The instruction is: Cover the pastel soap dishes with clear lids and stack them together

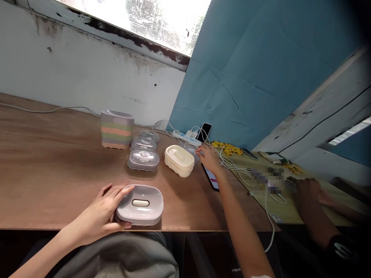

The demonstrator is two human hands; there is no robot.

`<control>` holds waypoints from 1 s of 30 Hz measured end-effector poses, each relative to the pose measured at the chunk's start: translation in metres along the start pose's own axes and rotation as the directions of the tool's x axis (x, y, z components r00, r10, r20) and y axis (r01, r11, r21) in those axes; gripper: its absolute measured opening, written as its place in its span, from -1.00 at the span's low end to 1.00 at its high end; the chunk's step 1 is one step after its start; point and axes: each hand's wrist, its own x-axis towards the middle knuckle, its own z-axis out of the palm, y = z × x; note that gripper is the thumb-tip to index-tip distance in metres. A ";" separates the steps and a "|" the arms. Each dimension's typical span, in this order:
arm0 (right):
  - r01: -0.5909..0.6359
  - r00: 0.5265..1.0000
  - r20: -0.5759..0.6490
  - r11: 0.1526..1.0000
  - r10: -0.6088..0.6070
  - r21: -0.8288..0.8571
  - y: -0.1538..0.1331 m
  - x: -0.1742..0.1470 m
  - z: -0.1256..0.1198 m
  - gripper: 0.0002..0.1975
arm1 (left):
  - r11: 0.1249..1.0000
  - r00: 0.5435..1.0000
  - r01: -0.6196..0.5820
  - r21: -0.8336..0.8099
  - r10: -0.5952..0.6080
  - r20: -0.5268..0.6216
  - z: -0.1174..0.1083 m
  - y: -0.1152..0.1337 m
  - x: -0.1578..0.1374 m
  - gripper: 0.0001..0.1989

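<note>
Your left hand (106,210) is cupping the left end of the grey soap dish (140,204), fingers curled over its rim and thumb tucked low against its side, gripping it where it is sitting at the near edge of the wooden table (52,173). Your right hand (209,157) is reaching far right of that dish, fingers loosely spread and holding nothing, fingertips touching a small clear lid (190,150) lying just beyond the cream stack of dishes (179,160). Step in hand, as judged: steadying the grey dish while fetching a part for it; the next move is calling for a light pinch on the clear piece and a carry back toward the dish. The grey dish is lying flat, slot upward, long axis running left to right along the table edge. Beyond it are sitting three clear lidded boxes (143,159) in a row, a coloured stack (117,129) behind them, and a power strip (185,136). Well right, another person's hand (307,189) is resting.
</note>
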 end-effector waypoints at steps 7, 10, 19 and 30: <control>0.030 0.998 -0.065 0.986 -0.019 0.167 0.009 0.014 0.007 -0.90 | 1.000 1.000 0.000 0.010 0.000 -0.002 0.000 0.001 0.000 -0.25; 0.055 0.986 -0.166 0.972 -0.017 0.227 0.008 0.016 0.005 -0.91 | 1.000 1.000 0.001 0.015 -0.001 0.012 -0.001 0.001 0.000 -0.26; 0.306 0.755 -0.655 0.897 -0.024 0.319 -0.044 -0.023 -0.027 -0.88 | 1.000 0.999 0.016 -0.004 -0.016 0.038 -0.001 0.001 -0.001 -0.24; -0.370 0.896 0.394 -0.145 0.207 0.918 -0.160 -0.133 -0.029 -0.66 | 0.985 0.999 0.047 -0.164 -0.050 -0.012 -0.008 0.001 -0.007 0.07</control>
